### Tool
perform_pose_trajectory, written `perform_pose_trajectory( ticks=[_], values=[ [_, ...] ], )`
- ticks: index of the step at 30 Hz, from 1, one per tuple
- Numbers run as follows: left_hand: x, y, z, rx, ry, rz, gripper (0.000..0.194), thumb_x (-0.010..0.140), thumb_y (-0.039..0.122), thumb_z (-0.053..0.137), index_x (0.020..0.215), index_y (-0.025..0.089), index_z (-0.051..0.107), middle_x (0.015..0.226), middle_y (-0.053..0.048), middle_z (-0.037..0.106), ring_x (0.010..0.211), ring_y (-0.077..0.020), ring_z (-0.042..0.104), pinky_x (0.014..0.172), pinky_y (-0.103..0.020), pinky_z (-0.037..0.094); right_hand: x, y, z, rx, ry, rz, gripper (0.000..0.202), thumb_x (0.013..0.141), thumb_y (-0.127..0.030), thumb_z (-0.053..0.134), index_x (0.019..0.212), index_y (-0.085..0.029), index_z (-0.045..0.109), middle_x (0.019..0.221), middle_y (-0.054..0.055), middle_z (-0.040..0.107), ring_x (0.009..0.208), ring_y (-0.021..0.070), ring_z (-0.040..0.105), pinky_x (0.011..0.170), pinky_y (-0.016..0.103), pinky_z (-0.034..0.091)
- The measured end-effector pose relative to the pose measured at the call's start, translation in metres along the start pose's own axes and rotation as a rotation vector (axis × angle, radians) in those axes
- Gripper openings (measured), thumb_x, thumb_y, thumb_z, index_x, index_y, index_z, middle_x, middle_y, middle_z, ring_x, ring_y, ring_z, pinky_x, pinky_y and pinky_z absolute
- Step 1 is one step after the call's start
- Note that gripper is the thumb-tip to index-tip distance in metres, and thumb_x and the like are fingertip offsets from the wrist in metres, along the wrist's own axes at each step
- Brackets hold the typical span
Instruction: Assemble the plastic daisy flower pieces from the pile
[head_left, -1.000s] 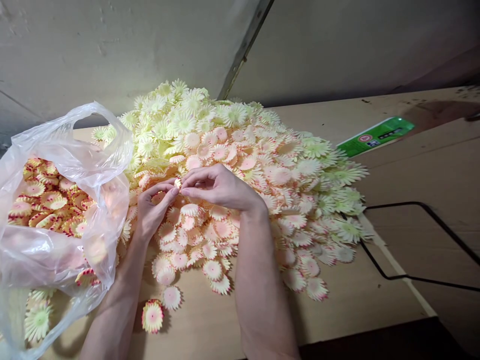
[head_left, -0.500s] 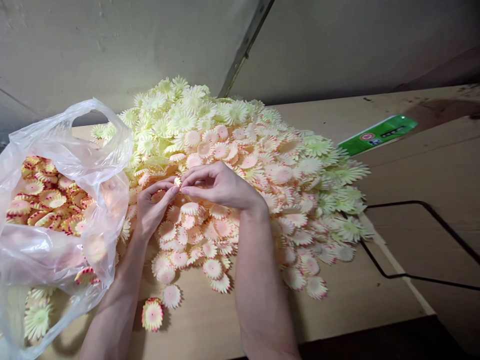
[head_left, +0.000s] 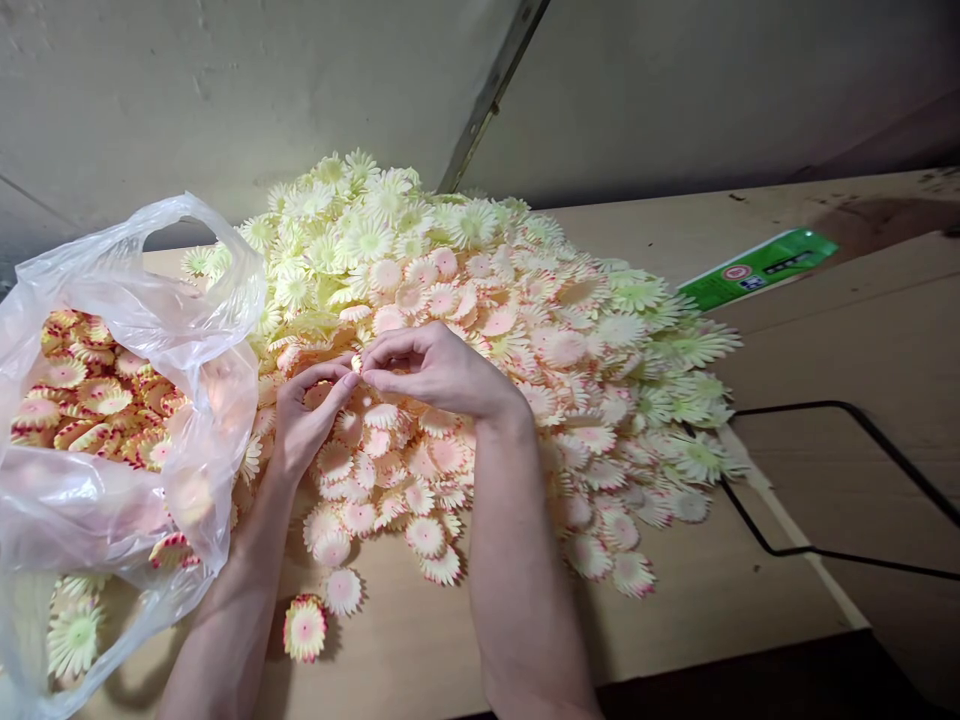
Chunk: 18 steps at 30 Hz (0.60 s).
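— Left hand (head_left: 304,425)?
— Palm up over the near left of the heap, fingers (head_left: 335,378) curled, thumb and forefinger tips pinched on a small pale yellow-and-pink flower piece (head_left: 357,364).
— Right hand (head_left: 435,372)?
— Knuckles up, fingers (head_left: 384,352) bent and closed on the same small piece from the other side. Fingertips of both hands meeting at it, just above the heap.
— Size and shape of the piece?
— Mostly hidden between the fingertips; cannot tell more than its colour.
— Underneath?
— Big heap of round fabric daisy petals (head_left: 480,330): pale yellow-green ones at the back and right edge, peach-pink ones with red tips in the middle and front. Spread across a light brown wooden table (head_left: 675,610).
— To the left?
— Crumpled clear plastic bag (head_left: 150,330), mouth open, full of yellow petals with red edges (head_left: 82,390). Touching the left forearm.
— Loose ones?
— One stacked red-tipped flower (head_left: 304,628) alone on the table near the left forearm, a pink one (head_left: 343,590) just beside it.
— Elsewhere?
— Green printed packet (head_left: 757,268) lying flat at the far right, well apart from the hands. Thin black wire loop (head_left: 847,410) on the right, near the heap's edge.
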<state>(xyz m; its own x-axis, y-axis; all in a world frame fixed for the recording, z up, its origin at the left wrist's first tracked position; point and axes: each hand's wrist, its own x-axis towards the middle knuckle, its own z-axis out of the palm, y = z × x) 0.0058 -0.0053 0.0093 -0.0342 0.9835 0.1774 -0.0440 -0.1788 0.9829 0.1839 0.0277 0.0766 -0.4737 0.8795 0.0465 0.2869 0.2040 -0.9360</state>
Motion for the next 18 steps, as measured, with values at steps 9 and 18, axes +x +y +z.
perform_pose_trajectory(
  ticks=[9,18],
  values=[
    [-0.0016,-0.0043,-0.0012,0.074,-0.034,0.059,0.020,0.084,0.039,0.077,0.079,0.020,0.080,0.114,-0.011,0.080,0.109,-0.0295,0.075,0.105,-0.045,0.054,-0.0002,-0.0036,-0.0004,-0.056,-0.062,-0.010,0.014,0.079,-0.025,0.068,0.072,-0.016,0.076,0.082,0.007,0.076,0.079,0.0186,0.066,0.071,0.028,0.050],
    [-0.0014,-0.0058,-0.0025,0.099,-0.045,0.056,0.019,0.084,0.037,0.077,0.079,0.020,0.080,0.114,-0.012,0.080,0.111,-0.0309,0.075,0.104,-0.045,0.054,-0.0004,-0.0022,-0.0001,-0.074,-0.073,0.001,0.015,0.078,-0.025,0.067,0.069,-0.015,0.074,0.079,0.006,0.074,0.074,0.0171,0.064,0.066,0.027,0.047]
  ],
)
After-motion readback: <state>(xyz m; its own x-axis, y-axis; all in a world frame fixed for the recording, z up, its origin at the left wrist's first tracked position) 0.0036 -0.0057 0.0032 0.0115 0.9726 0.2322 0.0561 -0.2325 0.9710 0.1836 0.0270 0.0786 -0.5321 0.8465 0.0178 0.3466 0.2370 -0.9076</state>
